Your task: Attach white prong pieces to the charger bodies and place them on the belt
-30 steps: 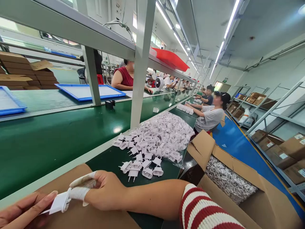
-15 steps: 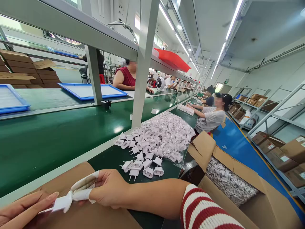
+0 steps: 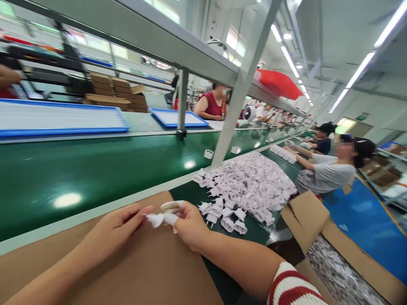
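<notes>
Above a sheet of brown cardboard [image 3: 143,262], both hands meet at one small white plug piece [image 3: 155,220]. My left hand [image 3: 122,224] pinches its left side between thumb and fingers. White covers sit on the thumb and forefinger of my right hand [image 3: 187,222], which is closed on the piece's right side. Motion blur hides the piece's finer shape. Right of my right hand, loose white plug pieces [image 3: 227,224] lie on the dark green bench, beside a large heap of them [image 3: 254,182] in clear plastic.
A green conveyor belt [image 3: 95,165] runs behind the cardboard, with a grey metal post [image 3: 233,110] at its near edge. At the lower right stands an open carton [image 3: 310,220] full of small pieces. A person in a light shirt [image 3: 330,173] sits beyond it.
The view has swung left, so the scene sits further right. My left hand now shows more fully, and both hands are still on the white piece, which appears turned.
</notes>
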`<action>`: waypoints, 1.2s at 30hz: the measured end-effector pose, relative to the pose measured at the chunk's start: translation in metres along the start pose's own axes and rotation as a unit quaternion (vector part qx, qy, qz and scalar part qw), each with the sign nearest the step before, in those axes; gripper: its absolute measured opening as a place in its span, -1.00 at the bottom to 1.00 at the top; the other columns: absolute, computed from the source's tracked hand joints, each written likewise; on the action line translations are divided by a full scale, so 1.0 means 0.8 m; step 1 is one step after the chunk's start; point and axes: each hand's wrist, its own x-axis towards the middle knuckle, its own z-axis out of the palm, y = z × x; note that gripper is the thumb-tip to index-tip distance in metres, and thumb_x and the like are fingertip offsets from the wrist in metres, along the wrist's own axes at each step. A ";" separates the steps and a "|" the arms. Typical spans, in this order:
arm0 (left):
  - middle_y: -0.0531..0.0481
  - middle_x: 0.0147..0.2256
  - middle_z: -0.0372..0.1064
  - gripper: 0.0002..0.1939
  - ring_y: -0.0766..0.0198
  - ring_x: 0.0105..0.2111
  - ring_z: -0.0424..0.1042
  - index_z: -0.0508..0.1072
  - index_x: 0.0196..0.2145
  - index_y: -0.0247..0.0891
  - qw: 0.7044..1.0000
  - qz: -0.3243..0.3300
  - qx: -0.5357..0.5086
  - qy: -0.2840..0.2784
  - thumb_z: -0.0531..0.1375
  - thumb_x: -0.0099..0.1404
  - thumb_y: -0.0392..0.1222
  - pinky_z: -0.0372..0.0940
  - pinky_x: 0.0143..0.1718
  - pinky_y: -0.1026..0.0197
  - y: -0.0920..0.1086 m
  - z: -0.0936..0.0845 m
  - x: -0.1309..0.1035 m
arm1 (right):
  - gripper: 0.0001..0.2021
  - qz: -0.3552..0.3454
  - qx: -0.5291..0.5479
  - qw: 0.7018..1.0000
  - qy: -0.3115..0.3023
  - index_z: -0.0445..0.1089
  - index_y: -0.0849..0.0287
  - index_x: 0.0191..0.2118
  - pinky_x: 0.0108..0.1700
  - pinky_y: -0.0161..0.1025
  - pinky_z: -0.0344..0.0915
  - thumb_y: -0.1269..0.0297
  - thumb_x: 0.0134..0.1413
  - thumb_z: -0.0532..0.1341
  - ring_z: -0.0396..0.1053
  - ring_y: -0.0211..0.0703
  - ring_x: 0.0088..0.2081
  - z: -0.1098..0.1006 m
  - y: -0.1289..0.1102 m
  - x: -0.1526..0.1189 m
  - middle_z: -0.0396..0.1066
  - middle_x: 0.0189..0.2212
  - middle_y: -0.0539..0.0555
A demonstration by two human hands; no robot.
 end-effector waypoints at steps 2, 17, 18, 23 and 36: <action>0.11 -0.57 0.27 -0.43 0.24 -0.51 0.24 0.39 -0.52 -0.17 0.999 0.005 -0.005 -0.032 0.06 0.24 0.40 0.14 -0.46 0.29 0.015 -0.006 -0.003 | -0.57 -0.009 -0.001 1.000 0.016 0.54 0.12 -0.19 -0.47 -0.37 0.08 0.20 -0.32 0.47 0.21 -0.35 -0.49 0.000 -0.003 -0.003 0.40 -0.46 -0.09; 0.07 -0.52 0.27 -0.66 0.27 -0.49 0.20 0.35 -0.48 -0.21 0.985 0.158 0.005 0.071 0.04 0.40 -0.02 0.10 -0.43 0.21 0.016 0.007 -0.007 | -0.58 -0.050 -0.085 0.994 0.040 0.61 0.14 -0.11 -0.34 -0.29 0.29 0.10 -0.17 0.43 0.42 -0.19 -0.36 -0.013 0.004 -0.009 0.58 -0.30 0.10; 0.07 -0.52 0.25 -0.67 0.29 -0.50 0.19 0.30 -0.51 -0.21 0.980 0.181 0.020 0.083 0.06 0.39 -0.06 0.08 -0.44 0.21 0.013 0.009 -0.006 | -0.55 -0.051 -0.084 0.994 0.041 0.61 0.14 -0.11 -0.30 -0.27 0.33 0.10 -0.19 0.44 0.45 -0.15 -0.32 -0.016 0.007 -0.007 0.60 -0.24 0.13; 0.09 -0.52 0.23 -0.65 0.31 -0.51 0.19 0.23 -0.53 -0.20 0.951 0.262 0.093 0.137 0.15 0.41 -0.12 0.04 -0.46 0.20 0.000 0.011 -0.003 | -0.46 -0.035 -0.089 0.995 0.043 0.60 0.10 -0.05 -0.21 -0.22 0.41 0.07 -0.25 0.48 0.50 -0.09 -0.26 -0.024 0.022 0.005 0.62 -0.14 0.12; 0.02 -0.46 0.42 -0.67 0.27 -0.49 0.36 0.42 -0.40 -0.21 0.908 0.366 0.103 0.176 0.18 0.38 0.09 0.20 -0.43 0.18 -0.009 0.017 0.000 | -0.49 0.006 -0.075 0.996 0.054 0.63 0.12 -0.16 -0.31 -0.31 0.38 0.12 -0.38 0.53 0.43 -0.20 -0.35 -0.020 0.023 0.003 0.63 -0.23 0.08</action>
